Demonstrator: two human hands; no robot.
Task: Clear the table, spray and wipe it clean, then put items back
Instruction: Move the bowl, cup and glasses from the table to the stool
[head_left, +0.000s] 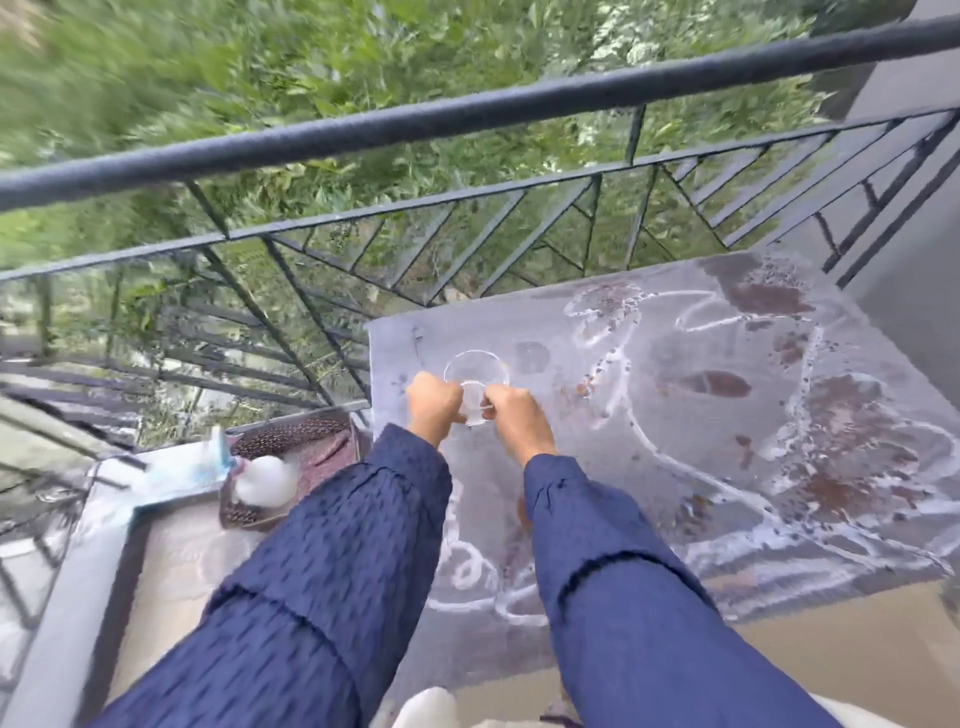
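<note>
A grey table (727, 519) with rusty brown stains and white streaks fills the right half of the head view. Near its far left corner stands a clear glass bowl or cup (475, 376), hard to make out against the top. My left hand (434, 408) grips its left side and my right hand (514, 423) grips its right side, both with fingers closed. Dark blue sleeves cover both arms. Whether the glass rests on the table or is lifted off it, I cannot tell.
A dark tray (291, 467) on the ledge to the left holds a white cloth (265, 480) and a blue-and-white spray bottle (208, 460). A black metal railing (467, 114) runs behind the table, with green foliage beyond. A grey wall stands at far right.
</note>
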